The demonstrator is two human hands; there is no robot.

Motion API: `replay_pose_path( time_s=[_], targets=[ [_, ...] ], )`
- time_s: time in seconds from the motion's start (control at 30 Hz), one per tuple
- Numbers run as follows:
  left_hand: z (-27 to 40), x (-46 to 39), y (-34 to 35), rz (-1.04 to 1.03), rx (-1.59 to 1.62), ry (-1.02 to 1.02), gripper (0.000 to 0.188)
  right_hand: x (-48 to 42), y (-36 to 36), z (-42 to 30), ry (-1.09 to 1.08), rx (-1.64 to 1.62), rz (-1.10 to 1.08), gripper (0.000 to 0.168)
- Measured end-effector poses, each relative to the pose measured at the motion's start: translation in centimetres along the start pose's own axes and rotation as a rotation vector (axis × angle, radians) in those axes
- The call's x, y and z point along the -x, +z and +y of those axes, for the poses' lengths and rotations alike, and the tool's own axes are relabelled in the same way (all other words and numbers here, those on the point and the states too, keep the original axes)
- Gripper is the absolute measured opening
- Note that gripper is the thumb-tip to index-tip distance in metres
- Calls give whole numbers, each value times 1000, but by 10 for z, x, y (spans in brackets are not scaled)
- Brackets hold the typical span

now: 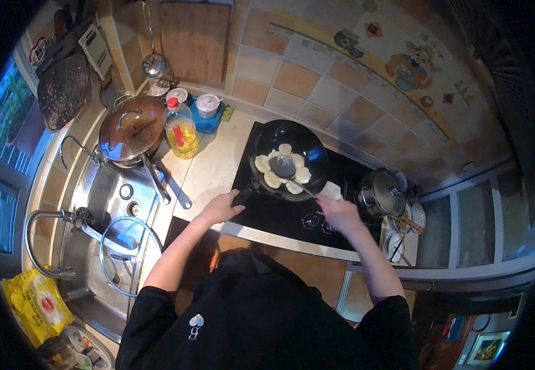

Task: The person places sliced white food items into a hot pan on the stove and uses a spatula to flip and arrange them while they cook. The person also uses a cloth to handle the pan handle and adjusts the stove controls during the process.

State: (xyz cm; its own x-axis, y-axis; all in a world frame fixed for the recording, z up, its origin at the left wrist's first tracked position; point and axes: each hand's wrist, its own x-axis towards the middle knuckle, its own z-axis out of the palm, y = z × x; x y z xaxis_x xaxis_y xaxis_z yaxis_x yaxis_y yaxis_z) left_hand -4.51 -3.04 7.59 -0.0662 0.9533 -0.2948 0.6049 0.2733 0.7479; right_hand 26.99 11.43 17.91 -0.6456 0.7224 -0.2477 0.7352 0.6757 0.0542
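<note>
A dark wok stands on the black cooktop, with several pale, flat rounds of food lying in a ring inside it. My left hand is at the wok's black handle; the fingers rest on its end. In my right hand is the metal shaft of a spatula, whose dark blade lies over the middle of the food. Just beyond the wok's near right rim, a white cloth or paper lies on the cooktop, partly behind my right hand.
A lidded pot stands right of the wok, near bowls. To the left are an oil bottle, a large lidded pan with its handle over the counter, and the sink with a glass lid at its edge.
</note>
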Motion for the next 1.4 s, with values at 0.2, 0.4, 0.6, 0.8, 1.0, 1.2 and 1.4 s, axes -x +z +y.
replay_pose_path(
  time_s=[0.2,0.4,0.6,0.8,1.0,1.2,1.4],
  targets=[
    [-2,1,5,51,41,-3,46,-10,-59,58,185,-1006,-281,31],
    [11,5,-2,7,52,-35,44,-6,-6,66,47,-831,86,37],
    [16,8,-5,-1,42,-59,45,10,19,-9,-81,50,362,29],
    [13,3,-4,-32,23,-38,49,-20,35,65,0,-947,9,31],
    [10,7,-2,22,44,-41,52,7,-44,46,279,-1122,-16,36],
    [15,5,-5,-105,245,-100,36,39,-23,48,209,-848,308,33],
    [22,1,-2,-460,790,-266,22,75,-8,23,297,-1205,370,33]
  ],
)
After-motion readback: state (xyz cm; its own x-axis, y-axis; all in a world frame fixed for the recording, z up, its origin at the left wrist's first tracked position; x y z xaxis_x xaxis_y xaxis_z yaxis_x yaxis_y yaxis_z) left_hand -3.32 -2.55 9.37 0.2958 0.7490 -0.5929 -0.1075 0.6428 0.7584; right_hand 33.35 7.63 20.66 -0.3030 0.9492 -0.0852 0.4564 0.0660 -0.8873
